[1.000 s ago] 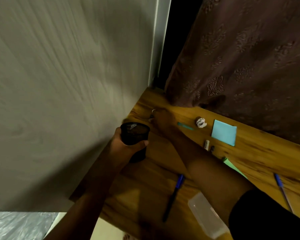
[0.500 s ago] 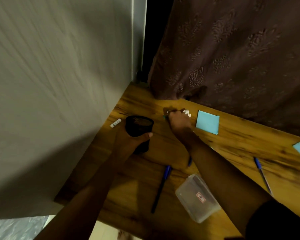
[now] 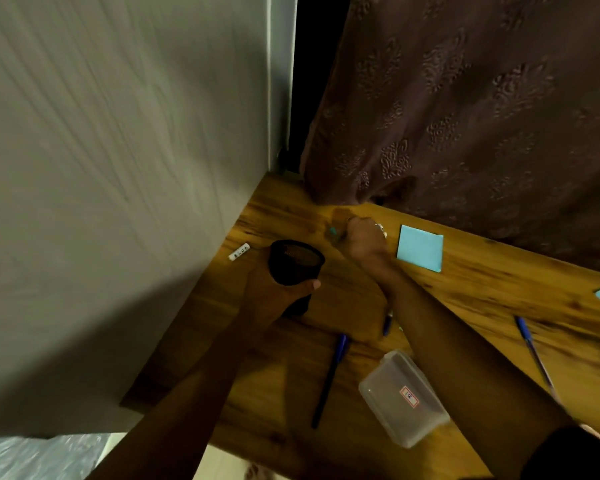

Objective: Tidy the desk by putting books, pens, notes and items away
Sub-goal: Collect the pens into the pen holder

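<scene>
Fingers of your right hand [image 3: 364,237] clasped a teal pen [image 3: 333,232]; your left hand [image 3: 274,297] gripped the mesh cup [image 3: 296,259] just lower-left.

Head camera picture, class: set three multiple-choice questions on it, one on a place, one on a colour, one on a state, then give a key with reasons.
1. Where is the small white object? A. Between the cup and the wall. B. Inside the cup. C. On the floor.
2. The square note pad is: A. yellow. B. light blue. C. pink.
3. The cup is: A. lying tipped over. B. standing untouched. C. gripped by the left hand.
Key: 1 A, it lies close beside the wall; 2 B, its top is pale blue; 3 C, thumb and fingers wrap it.
</scene>
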